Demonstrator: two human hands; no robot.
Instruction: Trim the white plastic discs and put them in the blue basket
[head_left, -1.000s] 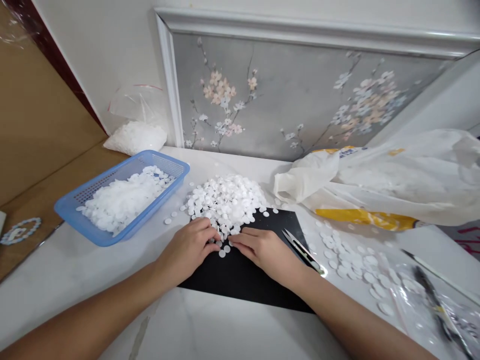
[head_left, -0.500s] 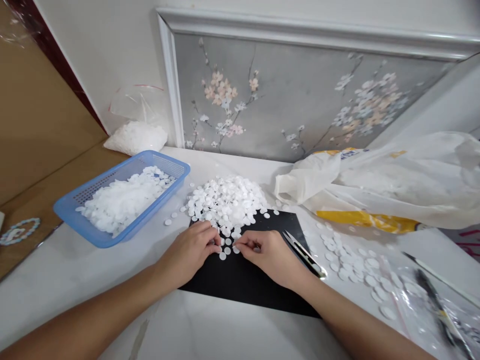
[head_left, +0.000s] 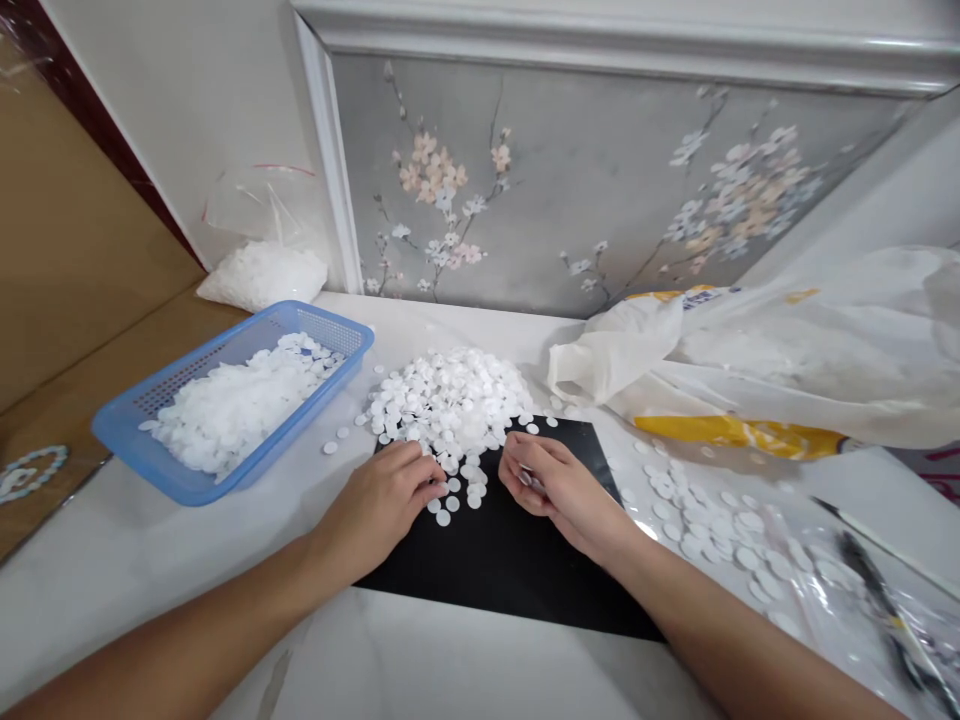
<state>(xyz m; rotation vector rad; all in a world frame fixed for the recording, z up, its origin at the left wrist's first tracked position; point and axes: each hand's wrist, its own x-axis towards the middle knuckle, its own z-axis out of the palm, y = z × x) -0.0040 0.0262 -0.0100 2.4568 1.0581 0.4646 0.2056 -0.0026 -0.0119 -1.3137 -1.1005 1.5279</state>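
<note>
A person's forearms reach over a pale counter (head_left: 420,660) onto a black mat (head_left: 510,570), where small discs are being picked from a heap and handled one at a time. The left hand (head_left: 382,495) lies low with its fingers together and holds nothing; its tips touch the loose discs (head_left: 450,503) strewn on the mat at the heap's near edge. The right hand (head_left: 559,490) is curled in on itself, fingers drawn narrow around what appears to be a small pale disc (head_left: 529,479). The pieces lie thin and flat, so lifting another would likely call for a fine fingertip pinch rather than a scoop. Just beyond both hands sits the pile of white discs (head_left: 450,400), half on the mat. To the right, more scattered discs (head_left: 712,520) spread toward clear zip bags (head_left: 825,590), whose contents cannot be made out. To the left, a blue basket (head_left: 120,432) is heaped with translucent white pieces (head_left: 232,405). Farther back lie a white-and-yellow plastic bag (head_left: 750,370), contents hidden, and a clear bag (head_left: 259,270) filled with similar white pieces, below a blossom-painted panel (head_left: 562,180).
</note>
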